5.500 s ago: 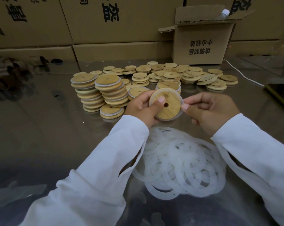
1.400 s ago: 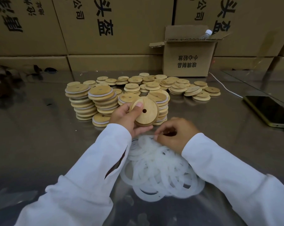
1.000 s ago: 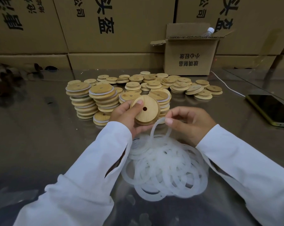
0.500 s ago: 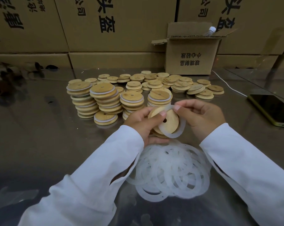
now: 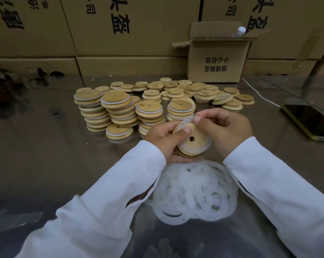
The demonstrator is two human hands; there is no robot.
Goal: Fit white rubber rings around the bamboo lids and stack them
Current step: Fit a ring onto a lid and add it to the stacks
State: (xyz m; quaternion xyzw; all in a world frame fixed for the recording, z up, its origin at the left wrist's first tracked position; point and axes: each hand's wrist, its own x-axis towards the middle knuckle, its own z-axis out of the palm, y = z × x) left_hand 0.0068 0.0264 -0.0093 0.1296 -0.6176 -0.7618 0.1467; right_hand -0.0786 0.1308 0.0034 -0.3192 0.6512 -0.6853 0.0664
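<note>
My left hand [image 5: 164,139] grips a round bamboo lid [image 5: 193,145] with a small hole, thumb pressing on its face. A white rubber ring [image 5: 187,121] lies partly round the lid, and my right hand [image 5: 226,128] pinches the ring at the lid's top edge. Under my wrists lies a heap of loose white rings [image 5: 194,192]. Behind my hands stand several stacks of ringed lids [image 5: 118,107]. Farther back lies a spread of bare lids [image 5: 200,91].
The table is a shiny metal surface [image 5: 46,146]. A small open carton [image 5: 216,58] with a bottle in it stands at the back right, a white cable [image 5: 259,95] runs from it. A phone [image 5: 309,121] lies at the right. Big cartons [image 5: 120,25] wall the back.
My right hand lifted a ring from the heap and brought it to the lid in my left hand. The ring now sits partly round the lid, held lower and nearer to me.
</note>
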